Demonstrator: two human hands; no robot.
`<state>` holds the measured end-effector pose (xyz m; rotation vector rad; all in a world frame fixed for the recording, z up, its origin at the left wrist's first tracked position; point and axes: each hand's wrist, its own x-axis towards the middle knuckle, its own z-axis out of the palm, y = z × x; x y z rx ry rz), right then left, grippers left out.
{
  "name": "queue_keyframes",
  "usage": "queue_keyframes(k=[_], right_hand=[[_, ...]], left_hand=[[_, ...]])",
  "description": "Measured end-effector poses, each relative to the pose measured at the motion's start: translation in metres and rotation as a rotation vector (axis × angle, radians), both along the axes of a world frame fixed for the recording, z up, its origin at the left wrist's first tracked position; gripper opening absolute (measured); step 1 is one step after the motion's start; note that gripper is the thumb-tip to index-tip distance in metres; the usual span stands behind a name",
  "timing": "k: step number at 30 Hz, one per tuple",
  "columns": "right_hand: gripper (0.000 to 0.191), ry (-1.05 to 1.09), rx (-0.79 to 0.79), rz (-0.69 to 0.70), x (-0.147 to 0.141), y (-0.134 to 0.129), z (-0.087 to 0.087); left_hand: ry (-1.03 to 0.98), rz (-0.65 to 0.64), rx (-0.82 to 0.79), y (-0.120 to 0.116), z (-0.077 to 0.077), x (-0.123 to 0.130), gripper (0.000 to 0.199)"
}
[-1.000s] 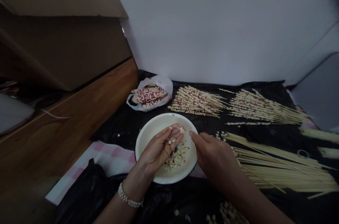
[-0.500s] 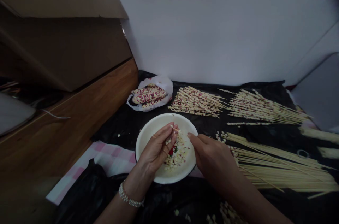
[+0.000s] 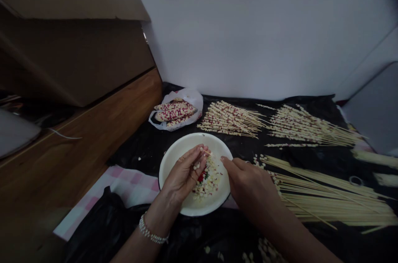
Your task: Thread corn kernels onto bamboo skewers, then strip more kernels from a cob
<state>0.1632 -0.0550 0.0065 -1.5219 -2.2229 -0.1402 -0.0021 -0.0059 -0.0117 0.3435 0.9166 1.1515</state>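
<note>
My left hand (image 3: 187,168) is over an enamel bowl (image 3: 170,151), palm tilted inward, with several pale corn kernels cupped in it. Its thumb and fingertips pinch a kernel at the tip of a thin bamboo skewer (image 3: 207,153). The skewer points from those fingertips toward my right hand (image 3: 245,176), whose fingers are closed on it by the bowl's right rim. Loose corn kernels (image 3: 207,188), pale with some dark red, lie in the bowl over a red and green printed patch. My left hand partly hides them.
Behind the bowl, a plastic bag (image 3: 195,99) holds corn cobs (image 3: 175,113). Two piles of kernel-threaded skewers (image 3: 230,118) lie along the back. Bare bamboo sticks (image 3: 336,200) spread at right, near a ring (image 3: 356,180). A cardboard box (image 3: 77,55) stands at left.
Both hands stay almost in place over the bowl. The skewer and the kernels in my left hand look nearly the same.
</note>
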Motion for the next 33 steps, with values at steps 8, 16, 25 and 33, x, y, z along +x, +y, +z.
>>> queue_keyframes(k=[8, 16, 25, 33], right_hand=[[0.033, 0.004, 0.034, 0.032, -0.0010, -0.0014, -0.0003], [0.031, 0.020, 0.073, 0.054, -0.0016, -0.0013, 0.0028], [0.025, 0.034, -0.032, 0.054, -0.0047, -0.0015, 0.0012], [0.027, 0.037, -0.024, 0.007, -0.0007, 0.0023, 0.0023]], left_hand=[[-0.020, -0.009, -0.036, -0.0007, 0.0025, 0.0013, 0.016], [-0.042, -0.060, -0.045, 0.0002, -0.0008, -0.0012, 0.013], [-0.021, -0.164, 0.003, -0.0055, 0.0040, 0.0026, 0.010], [-0.223, -0.163, -0.078, 0.0013, 0.0036, 0.0018, 0.032]])
